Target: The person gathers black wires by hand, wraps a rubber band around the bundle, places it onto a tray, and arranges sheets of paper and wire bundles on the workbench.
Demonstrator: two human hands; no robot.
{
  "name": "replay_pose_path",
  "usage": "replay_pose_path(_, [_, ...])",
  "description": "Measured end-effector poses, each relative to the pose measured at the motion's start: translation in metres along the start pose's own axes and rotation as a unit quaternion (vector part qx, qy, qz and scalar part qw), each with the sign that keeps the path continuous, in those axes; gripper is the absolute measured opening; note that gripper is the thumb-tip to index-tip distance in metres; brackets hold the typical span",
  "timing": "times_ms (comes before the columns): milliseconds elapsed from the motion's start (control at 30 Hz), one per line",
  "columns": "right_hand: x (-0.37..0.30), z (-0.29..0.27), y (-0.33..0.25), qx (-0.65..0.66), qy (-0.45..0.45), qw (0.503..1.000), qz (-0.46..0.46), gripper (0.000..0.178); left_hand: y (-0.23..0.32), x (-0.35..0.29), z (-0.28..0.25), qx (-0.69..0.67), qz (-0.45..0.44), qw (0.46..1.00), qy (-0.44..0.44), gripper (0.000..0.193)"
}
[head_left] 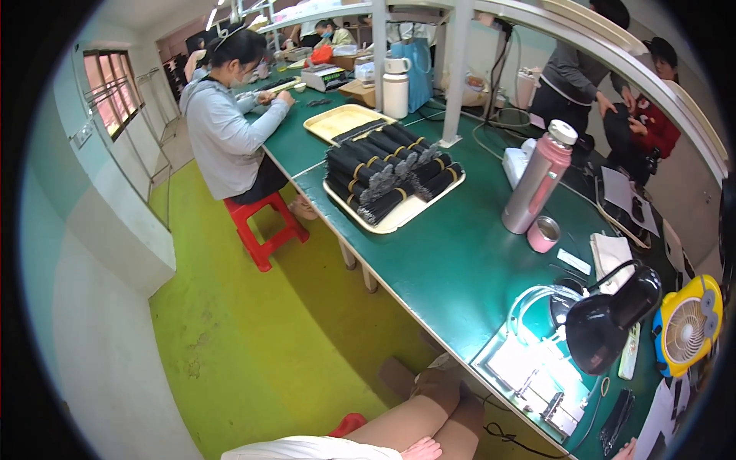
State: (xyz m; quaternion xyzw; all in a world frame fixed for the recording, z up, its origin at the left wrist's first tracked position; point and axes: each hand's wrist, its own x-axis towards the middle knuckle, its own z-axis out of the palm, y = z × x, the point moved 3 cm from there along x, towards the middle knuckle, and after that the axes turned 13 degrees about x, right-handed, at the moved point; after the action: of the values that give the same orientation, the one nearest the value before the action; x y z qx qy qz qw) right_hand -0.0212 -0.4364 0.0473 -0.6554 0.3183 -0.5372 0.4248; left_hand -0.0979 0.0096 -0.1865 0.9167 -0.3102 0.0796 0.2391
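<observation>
My left hand [423,449] lies on my thigh at the lower edge, fingers out flat and holding nothing that shows. At the lower right edge only a small part of my right hand [627,451] is in view, its fingers mostly cut off. Close to it on the green table lies a bunch of short black cables [618,420]. A brightly lit small metal fixture [553,406] stands left of that hand, on a white plate [529,360] under a black desk lamp [598,333].
Bundled black cables [376,172] fill a cream tray [399,222] farther up the table [445,264]. A pink-silver thermos [540,178], its pink cup [543,234] and a yellow fan [688,326] stand rightward. A co-worker [230,115] sits on a red stool [264,230].
</observation>
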Motion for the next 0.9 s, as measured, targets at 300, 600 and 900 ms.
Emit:
replay_pose_path(300, [0.048,-0.021,0.071,-0.033,-0.054,0.998,0.001,0.024,0.002,0.000,-0.003,0.055,0.030,0.996,-0.068,0.026])
replay_pose_path(600, [0.025,-0.008,0.042,0.032,-0.070,0.997,0.019,0.028,-0.004,0.005,-0.004,0.091,0.067,0.957,-0.267,0.028])
replay_pose_path(900, [0.013,-0.010,0.020,-0.023,-0.017,0.999,0.016,0.026,-0.009,-0.002,-0.001,0.083,0.062,0.978,-0.182,0.017])
